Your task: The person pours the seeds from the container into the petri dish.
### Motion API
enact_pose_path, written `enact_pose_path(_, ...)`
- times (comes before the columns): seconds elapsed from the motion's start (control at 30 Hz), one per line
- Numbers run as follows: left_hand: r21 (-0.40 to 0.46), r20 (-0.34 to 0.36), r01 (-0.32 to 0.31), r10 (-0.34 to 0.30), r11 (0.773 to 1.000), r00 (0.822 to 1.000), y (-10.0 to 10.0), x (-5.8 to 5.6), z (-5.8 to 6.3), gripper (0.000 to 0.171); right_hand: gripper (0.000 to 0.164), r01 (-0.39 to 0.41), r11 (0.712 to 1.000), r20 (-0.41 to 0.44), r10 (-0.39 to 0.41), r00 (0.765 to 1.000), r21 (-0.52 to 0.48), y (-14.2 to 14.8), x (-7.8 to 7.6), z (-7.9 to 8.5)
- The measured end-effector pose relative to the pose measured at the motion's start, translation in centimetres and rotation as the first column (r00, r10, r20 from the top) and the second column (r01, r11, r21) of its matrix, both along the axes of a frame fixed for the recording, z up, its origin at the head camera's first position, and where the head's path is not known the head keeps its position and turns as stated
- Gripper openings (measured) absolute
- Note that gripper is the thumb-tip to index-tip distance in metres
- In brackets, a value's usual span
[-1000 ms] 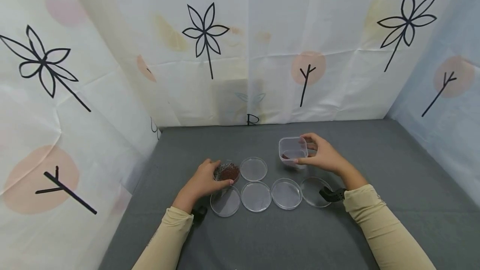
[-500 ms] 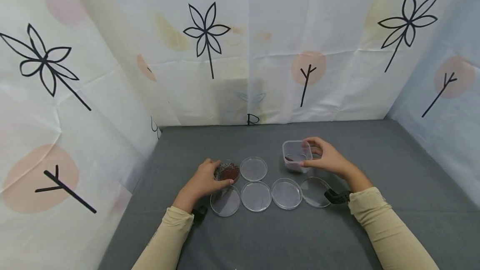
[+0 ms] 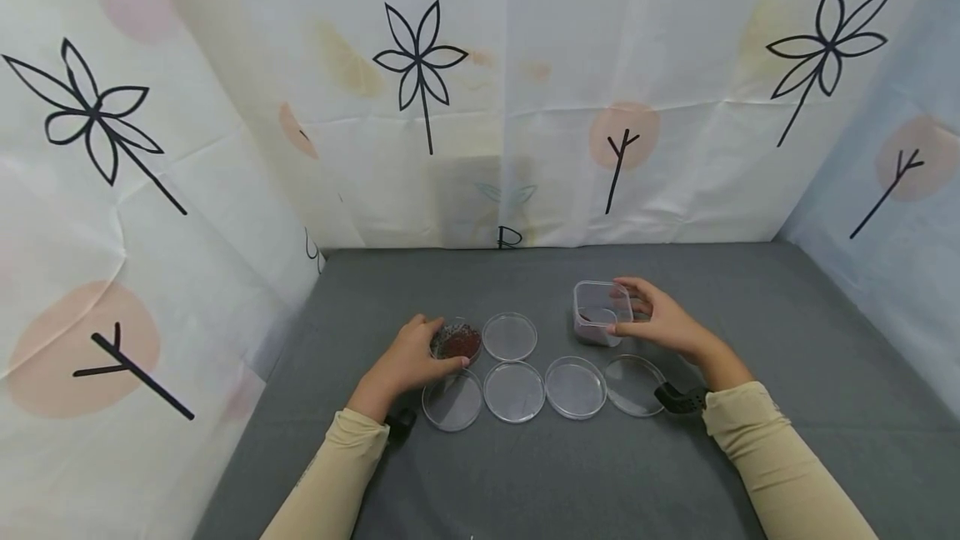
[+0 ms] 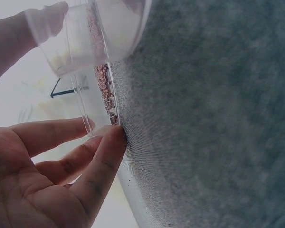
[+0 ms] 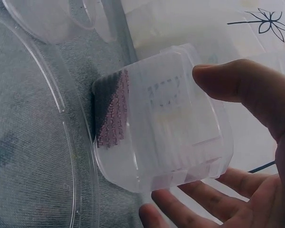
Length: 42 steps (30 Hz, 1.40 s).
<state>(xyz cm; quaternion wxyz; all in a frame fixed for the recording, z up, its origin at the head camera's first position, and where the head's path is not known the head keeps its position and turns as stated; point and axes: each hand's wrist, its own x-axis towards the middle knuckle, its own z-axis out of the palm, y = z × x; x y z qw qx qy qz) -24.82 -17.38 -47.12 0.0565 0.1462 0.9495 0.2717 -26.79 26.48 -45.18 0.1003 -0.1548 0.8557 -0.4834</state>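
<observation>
1. The rim of a round dish (image 3: pixel 459 330) is gripped by the left hand (image 3: pixel 411 359), its fingers parted partway, thumb on the near side and fingertips on the far side.
2. Inside that dish, just beyond the left fingers, reddish-brown grains (image 3: pixel 461 346) are seen.
3. A clear square tub (image 5: pixel 175 128) is held by the right hand (image 3: pixel 660 322), its fingers set wide, thumb against one wall and fingertips along another; whether it touches the bench (image 3: pixel 562 482) cannot be told.
4. More grains (image 5: pixel 116 109) are contained at the bottom of the tub, below the right fingers.
5. To the right of the left fingers, just beyond the gripped dish, a clear dish (image 3: pixel 510 336) is placed.
6. Nearer the person than both hands' fingers, four clear dishes (image 3: pixel 514 394) are lined up, the leftmost just beside the left thumb, the rightmost below the right fingers.
7. Farthest from the fingers, a pale cloth (image 3: pixel 540 90) is hung behind the bench.
</observation>
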Motion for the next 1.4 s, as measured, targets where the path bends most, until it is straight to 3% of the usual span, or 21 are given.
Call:
enact_pose_path(0.33, -0.010, -0.003, 0.002, -0.002, 1.000, 1.000, 0.0, -0.1, 0.0, 0.087, 0.094, 0.020, 0.997, -0.093, -0.013, 0.996, 0.073, -0.3, -0.2, 0.3)
enact_pose_path(0.73, -0.004, 0.001, -0.001, 0.001, 1.000, 1.000, 0.1, 0.1, 0.3, 0.086, 0.095, 0.076, 0.983, -0.255, -0.030, 0.967, 0.170, -3.2, -0.1, 1.8)
enact_pose_path(1.07, -0.007, -0.016, 0.003, -0.003, 1.000, 1.000, 0.1, 0.1, 0.1, 0.086, 0.087, -0.012, 0.982, -0.352, 0.079, 0.933, 0.189, -6.3, 0.0, 1.8)
enact_pose_path(1.4, 0.005, -0.009, -0.002, 0.002, 1.000, 1.000, 0.3, 0.3, 0.3, 0.086, 0.084, -0.138, 0.975, -0.343, 0.192, 0.919, 0.174, -9.9, 1.3, 2.7)
